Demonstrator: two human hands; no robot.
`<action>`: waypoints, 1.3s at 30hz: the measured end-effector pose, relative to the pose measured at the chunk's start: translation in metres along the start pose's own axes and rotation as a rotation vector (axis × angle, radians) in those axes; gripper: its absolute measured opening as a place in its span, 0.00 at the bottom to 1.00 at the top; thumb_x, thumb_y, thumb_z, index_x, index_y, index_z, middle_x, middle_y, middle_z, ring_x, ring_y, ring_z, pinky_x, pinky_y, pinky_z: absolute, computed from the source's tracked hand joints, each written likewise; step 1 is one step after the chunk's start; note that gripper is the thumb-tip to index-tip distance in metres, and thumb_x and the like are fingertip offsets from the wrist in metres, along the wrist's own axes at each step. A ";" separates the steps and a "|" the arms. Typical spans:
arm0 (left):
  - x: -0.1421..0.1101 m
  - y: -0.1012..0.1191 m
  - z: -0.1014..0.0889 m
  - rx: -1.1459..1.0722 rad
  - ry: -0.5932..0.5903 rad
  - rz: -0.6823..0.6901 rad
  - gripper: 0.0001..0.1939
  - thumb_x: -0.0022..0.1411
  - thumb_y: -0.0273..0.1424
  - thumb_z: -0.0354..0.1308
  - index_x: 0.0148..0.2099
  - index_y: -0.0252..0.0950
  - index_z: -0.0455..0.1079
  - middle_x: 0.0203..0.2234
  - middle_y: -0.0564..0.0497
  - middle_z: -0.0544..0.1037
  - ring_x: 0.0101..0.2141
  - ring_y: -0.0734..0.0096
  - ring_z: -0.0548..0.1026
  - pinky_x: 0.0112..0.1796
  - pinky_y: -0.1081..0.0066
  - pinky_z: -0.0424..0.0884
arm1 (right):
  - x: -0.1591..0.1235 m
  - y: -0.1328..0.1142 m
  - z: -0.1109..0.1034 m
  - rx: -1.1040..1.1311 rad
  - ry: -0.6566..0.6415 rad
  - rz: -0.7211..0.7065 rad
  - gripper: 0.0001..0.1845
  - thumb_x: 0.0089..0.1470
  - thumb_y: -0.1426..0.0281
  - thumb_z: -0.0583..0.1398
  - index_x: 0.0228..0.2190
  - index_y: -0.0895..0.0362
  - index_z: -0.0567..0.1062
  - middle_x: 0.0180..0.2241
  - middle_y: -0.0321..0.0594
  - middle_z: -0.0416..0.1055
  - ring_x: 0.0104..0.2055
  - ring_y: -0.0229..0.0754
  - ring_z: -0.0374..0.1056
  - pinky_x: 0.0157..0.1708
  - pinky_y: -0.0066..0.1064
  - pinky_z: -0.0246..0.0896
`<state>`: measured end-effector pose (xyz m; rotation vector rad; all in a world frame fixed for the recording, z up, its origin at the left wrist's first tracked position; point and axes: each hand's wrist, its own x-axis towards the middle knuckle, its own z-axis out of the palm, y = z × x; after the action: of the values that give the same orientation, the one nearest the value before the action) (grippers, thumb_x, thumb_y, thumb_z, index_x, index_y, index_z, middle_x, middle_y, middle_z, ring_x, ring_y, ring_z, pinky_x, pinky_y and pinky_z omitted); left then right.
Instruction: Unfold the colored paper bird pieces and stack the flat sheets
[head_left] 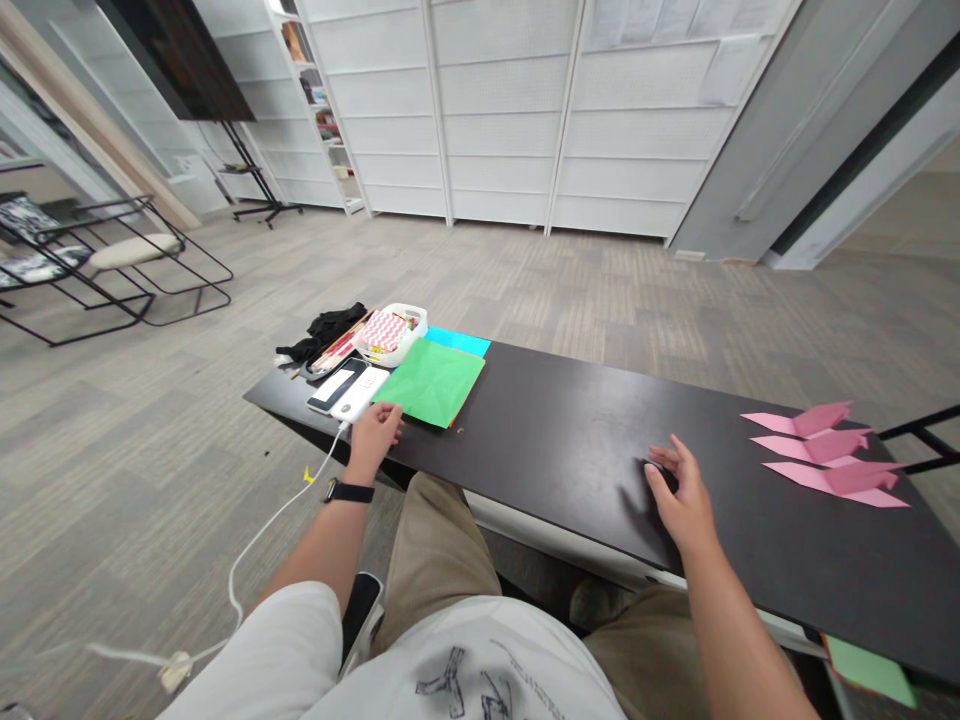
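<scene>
My left hand (pixel 379 437) rests at the near-left edge of a stack of square paper with a green sheet (pixel 435 382) on top. Its fingers are curled together at the stack's edge; whether they pinch a sheet cannot be made out. Over the dark tabletop, to the right, hovers my right hand (pixel 682 500), its fingers apart and nothing in it. Farther right, three pink folded paper birds (pixel 844 480) stand in a row. Blue paper (pixel 459 342) sticks out behind the green sheet.
Left of the paper lie a white power bank (pixel 360 394) with a cable (pixel 281 510) and a phone (pixel 336 385). Behind them are a white basket (pixel 409 348) and black cloth (pixel 326 328). The narrow dark table (pixel 570 410) runs across my knees; green paper (pixel 870 668) shows beneath it.
</scene>
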<state>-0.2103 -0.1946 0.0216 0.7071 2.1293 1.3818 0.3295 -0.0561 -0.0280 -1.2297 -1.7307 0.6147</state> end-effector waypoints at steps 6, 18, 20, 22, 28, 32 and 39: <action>0.002 -0.007 0.022 0.503 -0.085 0.688 0.18 0.65 0.41 0.65 0.54 0.42 0.78 0.59 0.38 0.76 0.63 0.43 0.69 0.68 0.48 0.58 | 0.000 -0.002 0.000 -0.002 -0.001 0.019 0.40 0.62 0.52 0.63 0.69 0.50 0.61 0.54 0.51 0.76 0.54 0.55 0.75 0.61 0.61 0.65; 0.021 -0.018 0.043 0.678 -0.169 0.700 0.21 0.71 0.41 0.57 0.61 0.42 0.75 0.67 0.39 0.70 0.69 0.42 0.62 0.70 0.41 0.48 | -0.001 -0.007 -0.001 -0.008 -0.017 0.025 0.39 0.63 0.51 0.62 0.69 0.49 0.61 0.54 0.50 0.76 0.53 0.54 0.76 0.61 0.60 0.66; 0.023 -0.020 0.041 0.693 -0.159 0.706 0.20 0.72 0.40 0.56 0.61 0.41 0.75 0.66 0.38 0.71 0.69 0.42 0.62 0.70 0.41 0.48 | 0.000 -0.005 0.000 -0.013 -0.015 0.020 0.39 0.63 0.51 0.62 0.69 0.50 0.62 0.53 0.50 0.76 0.53 0.54 0.76 0.61 0.60 0.66; 0.024 -0.021 0.040 0.713 -0.146 0.716 0.20 0.72 0.39 0.55 0.61 0.41 0.75 0.66 0.38 0.71 0.69 0.42 0.62 0.70 0.39 0.49 | 0.001 -0.003 0.000 -0.014 -0.015 0.014 0.38 0.63 0.52 0.63 0.69 0.50 0.62 0.53 0.50 0.76 0.53 0.54 0.76 0.61 0.60 0.66; 0.008 0.005 0.064 0.638 0.011 0.816 0.19 0.74 0.37 0.51 0.58 0.36 0.76 0.60 0.36 0.75 0.62 0.45 0.70 0.66 0.41 0.60 | 0.000 0.003 -0.003 0.039 0.107 0.025 0.32 0.62 0.56 0.63 0.64 0.51 0.69 0.54 0.50 0.77 0.56 0.53 0.74 0.62 0.56 0.66; -0.024 0.038 0.119 0.445 -0.096 0.970 0.16 0.75 0.36 0.51 0.56 0.38 0.76 0.53 0.41 0.80 0.55 0.52 0.75 0.61 0.51 0.68 | 0.001 0.008 -0.006 0.116 0.342 0.072 0.24 0.62 0.59 0.61 0.57 0.53 0.75 0.52 0.49 0.77 0.55 0.51 0.74 0.62 0.52 0.66; -0.064 0.055 0.210 0.416 -0.578 1.141 0.16 0.74 0.36 0.54 0.58 0.41 0.75 0.56 0.43 0.78 0.57 0.53 0.75 0.61 0.50 0.69 | 0.021 0.045 -0.073 0.025 0.840 0.208 0.32 0.57 0.61 0.62 0.61 0.55 0.67 0.53 0.50 0.74 0.56 0.49 0.71 0.59 0.46 0.67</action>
<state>-0.0163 -0.0784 0.0048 2.3848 1.5052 0.9209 0.4124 -0.0267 -0.0206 -1.3901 -0.8983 0.1728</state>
